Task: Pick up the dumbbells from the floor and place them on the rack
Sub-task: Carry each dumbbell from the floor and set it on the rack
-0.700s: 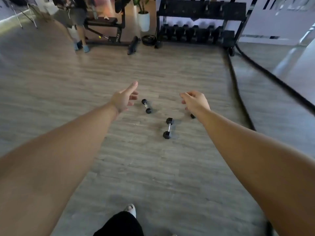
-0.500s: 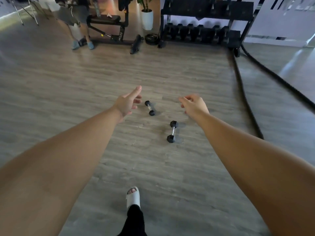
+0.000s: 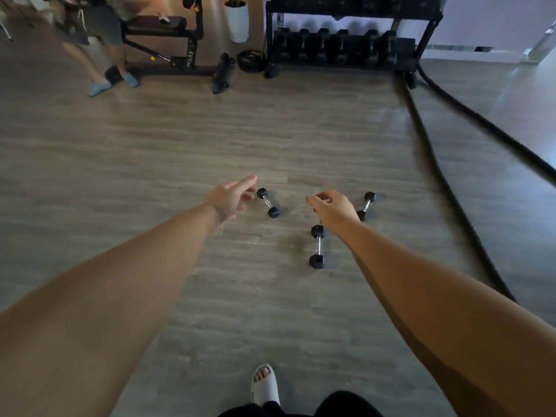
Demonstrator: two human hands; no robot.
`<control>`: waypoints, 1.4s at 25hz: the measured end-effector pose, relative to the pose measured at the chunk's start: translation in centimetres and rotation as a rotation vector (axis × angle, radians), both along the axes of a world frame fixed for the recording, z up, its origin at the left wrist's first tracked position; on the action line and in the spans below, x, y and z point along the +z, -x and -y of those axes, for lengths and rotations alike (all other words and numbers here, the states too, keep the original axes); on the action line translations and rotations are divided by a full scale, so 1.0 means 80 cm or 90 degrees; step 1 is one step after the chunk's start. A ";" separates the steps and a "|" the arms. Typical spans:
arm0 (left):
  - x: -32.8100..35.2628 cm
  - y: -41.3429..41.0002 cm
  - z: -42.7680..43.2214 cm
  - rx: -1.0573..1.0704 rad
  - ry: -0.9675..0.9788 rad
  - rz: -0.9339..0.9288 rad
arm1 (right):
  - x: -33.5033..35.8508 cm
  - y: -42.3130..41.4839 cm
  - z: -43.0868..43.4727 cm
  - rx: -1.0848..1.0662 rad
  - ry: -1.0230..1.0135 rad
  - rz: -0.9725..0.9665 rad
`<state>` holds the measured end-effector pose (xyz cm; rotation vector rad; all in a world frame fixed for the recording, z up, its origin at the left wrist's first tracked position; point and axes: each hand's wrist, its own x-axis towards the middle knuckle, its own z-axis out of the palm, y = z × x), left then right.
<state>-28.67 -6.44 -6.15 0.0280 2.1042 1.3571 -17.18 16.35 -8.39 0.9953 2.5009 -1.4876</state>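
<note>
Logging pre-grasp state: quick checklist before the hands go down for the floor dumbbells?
1. Both hands empty: ok. Left hand open, right hand loosely curled, neither holding anything.
2. Targets in view: ok. Left dumbbell, middle dumbbell and right dumbbell all lie on the floor.
3. Contact made: not ok. Neither hand is gripping a dumbbell.
4. Path to rack: ok. Bare floor ahead; rope lies off to the right.
5. Free slot on rack: cannot tell, too dark.
6. Bystander clear: ok, far left by the bench.
</note>
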 end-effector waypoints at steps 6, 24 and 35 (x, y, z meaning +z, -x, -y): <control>-0.029 0.109 -0.006 -0.036 0.008 0.002 | -0.031 0.095 -0.002 0.015 -0.029 0.011; -0.102 0.491 -0.036 -0.083 0.146 -0.059 | -0.135 0.438 -0.079 -0.087 0.054 0.114; -0.139 0.718 -0.084 -0.317 0.151 -0.023 | -0.210 0.585 0.008 -0.313 0.114 0.145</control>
